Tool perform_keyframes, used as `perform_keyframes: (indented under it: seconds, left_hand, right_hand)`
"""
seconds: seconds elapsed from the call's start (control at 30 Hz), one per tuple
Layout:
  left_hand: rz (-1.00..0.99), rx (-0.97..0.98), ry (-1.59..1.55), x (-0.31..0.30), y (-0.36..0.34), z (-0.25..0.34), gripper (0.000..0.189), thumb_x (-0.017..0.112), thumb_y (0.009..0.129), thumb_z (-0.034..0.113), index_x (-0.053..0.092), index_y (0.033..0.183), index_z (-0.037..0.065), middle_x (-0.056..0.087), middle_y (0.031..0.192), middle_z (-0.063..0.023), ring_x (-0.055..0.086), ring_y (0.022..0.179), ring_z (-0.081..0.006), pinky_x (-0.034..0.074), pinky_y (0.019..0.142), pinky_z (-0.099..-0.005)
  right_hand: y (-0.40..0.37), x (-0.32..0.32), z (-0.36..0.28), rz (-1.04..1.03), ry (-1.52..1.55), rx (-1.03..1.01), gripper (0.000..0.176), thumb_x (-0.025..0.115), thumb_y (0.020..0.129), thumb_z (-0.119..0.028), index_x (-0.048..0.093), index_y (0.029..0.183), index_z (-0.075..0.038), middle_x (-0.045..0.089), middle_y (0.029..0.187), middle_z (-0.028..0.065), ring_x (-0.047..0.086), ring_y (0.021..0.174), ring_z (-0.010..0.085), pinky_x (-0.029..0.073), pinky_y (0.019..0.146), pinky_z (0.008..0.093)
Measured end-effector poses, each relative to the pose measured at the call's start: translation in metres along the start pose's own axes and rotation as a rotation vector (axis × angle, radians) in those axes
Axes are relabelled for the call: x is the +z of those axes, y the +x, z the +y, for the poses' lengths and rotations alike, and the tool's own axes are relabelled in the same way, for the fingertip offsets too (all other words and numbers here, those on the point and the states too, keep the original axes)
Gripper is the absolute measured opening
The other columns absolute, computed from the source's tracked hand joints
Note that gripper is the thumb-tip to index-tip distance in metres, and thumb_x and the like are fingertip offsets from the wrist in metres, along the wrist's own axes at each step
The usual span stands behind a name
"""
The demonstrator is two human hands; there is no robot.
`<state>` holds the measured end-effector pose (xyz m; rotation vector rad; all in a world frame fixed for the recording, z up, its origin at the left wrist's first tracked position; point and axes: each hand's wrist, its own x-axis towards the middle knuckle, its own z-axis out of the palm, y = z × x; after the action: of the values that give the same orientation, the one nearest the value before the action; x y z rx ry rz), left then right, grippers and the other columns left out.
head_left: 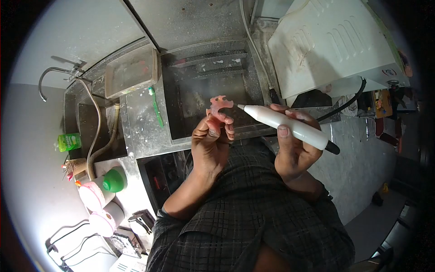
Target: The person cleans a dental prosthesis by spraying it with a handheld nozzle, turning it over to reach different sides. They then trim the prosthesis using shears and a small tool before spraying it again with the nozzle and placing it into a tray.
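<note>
Left hand (209,147) grips pink piece (219,106), right hand (294,152) white tool (290,127); green packet (69,142) lettering blurred.

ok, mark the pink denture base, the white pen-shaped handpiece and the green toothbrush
pink denture base (215,107), head view, flat plate above the fingers
white pen-shaped handpiece (268,117), head view, body behind the tapered nose
green toothbrush (156,108), head view, handle

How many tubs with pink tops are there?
2. One pink-topped tub is beside the round green container; the other tub is next to it, nearer the person. More could be hidden.
</note>
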<state>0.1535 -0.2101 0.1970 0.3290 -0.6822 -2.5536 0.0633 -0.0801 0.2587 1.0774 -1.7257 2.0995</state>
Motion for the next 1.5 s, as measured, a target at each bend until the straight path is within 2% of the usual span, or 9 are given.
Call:
perform_keyframes:
  seconds: [0.43, 0.63, 0.7, 0.87, 0.97, 1.13, 1.33, 1.43, 1.5]
  left_hand:
    - [-0.086, -0.016, -0.123, -0.005, 0.004, 0.003, 0.024, 0.061, 0.090, 0.024, 0.061, 0.098, 0.002, 0.064, 0.092, -0.0084, 0.058, 0.077, -0.0178, 0.046, 0.066, -0.0272]
    - [-0.135, 0.056, 0.007, -0.004, 0.004, 0.003, 0.026, 0.062, 0.089, 0.025, 0.061, 0.095, 0.000, 0.063, 0.090, -0.0112, 0.058, 0.074, -0.0187, 0.048, 0.065, -0.0287]
    - [-0.116, 0.061, 0.074, -0.001, 0.003, 0.005, 0.031, 0.071, 0.082, 0.026, 0.059, 0.099, 0.003, 0.061, 0.087, -0.0078, 0.057, 0.075, -0.0180, 0.046, 0.063, -0.0263]
    - [-0.097, 0.130, 0.128, -0.001, 0.006, 0.006, 0.032, 0.070, 0.082, 0.025, 0.061, 0.098, 0.000, 0.060, 0.088, -0.0091, 0.058, 0.076, -0.0191, 0.048, 0.064, -0.0279]
    - [-0.106, 0.151, 0.141, -0.003, 0.007, 0.006, 0.030, 0.070, 0.082, 0.024, 0.062, 0.097, -0.001, 0.060, 0.089, -0.0095, 0.058, 0.078, -0.0196, 0.049, 0.065, -0.0284]
    - [-0.113, 0.167, 0.150, -0.001, 0.010, 0.004, 0.027, 0.068, 0.083, 0.023, 0.062, 0.095, -0.001, 0.061, 0.090, -0.0095, 0.059, 0.079, -0.0196, 0.049, 0.066, -0.0282]
    - [-0.126, 0.127, 0.127, 0.003, 0.011, 0.007, 0.029, 0.068, 0.083, 0.026, 0.059, 0.097, 0.002, 0.060, 0.088, -0.0083, 0.057, 0.076, -0.0180, 0.048, 0.065, -0.0272]
    - [-0.120, 0.023, 0.009, 0.004, 0.010, 0.008, 0.027, 0.069, 0.083, 0.023, 0.058, 0.099, 0.004, 0.058, 0.086, -0.0067, 0.056, 0.073, -0.0169, 0.047, 0.064, -0.0261]
    - [-0.111, -0.039, -0.111, 0.004, 0.009, 0.008, 0.025, 0.066, 0.086, 0.027, 0.060, 0.093, 0.004, 0.061, 0.088, -0.0068, 0.057, 0.074, -0.0166, 0.046, 0.064, -0.0275]
  right_hand:
    - [-0.002, 0.000, 0.002, 0.028, 0.077, 0.024, 0.029, 0.060, 0.085, 0.005, 0.048, 0.111, 0.010, 0.057, 0.105, 0.0189, 0.064, 0.100, 0.0346, 0.054, 0.087, 0.0436]
    - [0.000, 0.003, 0.001, 0.042, 0.145, -0.008, 0.030, 0.059, 0.085, 0.005, 0.047, 0.111, 0.011, 0.057, 0.105, 0.0201, 0.064, 0.099, 0.0355, 0.055, 0.087, 0.0451]
    - [0.004, 0.001, -0.002, 0.023, 0.136, -0.025, 0.030, 0.059, 0.084, 0.005, 0.047, 0.111, 0.011, 0.056, 0.105, 0.0204, 0.064, 0.099, 0.0358, 0.055, 0.087, 0.0456]
    - [0.003, -0.006, 0.001, -0.027, 0.071, -0.042, 0.032, 0.059, 0.084, 0.005, 0.045, 0.113, 0.011, 0.056, 0.106, 0.0208, 0.063, 0.099, 0.0365, 0.055, 0.087, 0.0468]
    - [0.003, -0.005, 0.001, 0.035, 0.127, 0.017, 0.032, 0.059, 0.084, 0.004, 0.045, 0.112, 0.011, 0.056, 0.105, 0.0205, 0.063, 0.099, 0.0371, 0.055, 0.086, 0.0466]
    - [0.007, -0.005, 0.002, -0.068, 0.163, -0.029, 0.032, 0.059, 0.083, 0.005, 0.045, 0.112, 0.011, 0.055, 0.106, 0.0203, 0.064, 0.097, 0.0376, 0.056, 0.085, 0.0468]
    - [0.008, 0.002, 0.005, 0.028, 0.151, -0.076, 0.032, 0.060, 0.083, 0.005, 0.045, 0.111, 0.012, 0.055, 0.107, 0.0200, 0.064, 0.098, 0.0366, 0.056, 0.085, 0.0449]
    - [0.009, 0.004, 0.003, 0.026, 0.148, -0.089, 0.032, 0.060, 0.084, 0.005, 0.045, 0.112, 0.012, 0.055, 0.108, 0.0200, 0.064, 0.098, 0.0364, 0.056, 0.085, 0.0439]
    - [0.011, 0.004, 0.003, 0.004, 0.145, -0.086, 0.032, 0.060, 0.084, 0.005, 0.045, 0.111, 0.012, 0.055, 0.109, 0.0200, 0.064, 0.099, 0.0364, 0.056, 0.084, 0.0436]
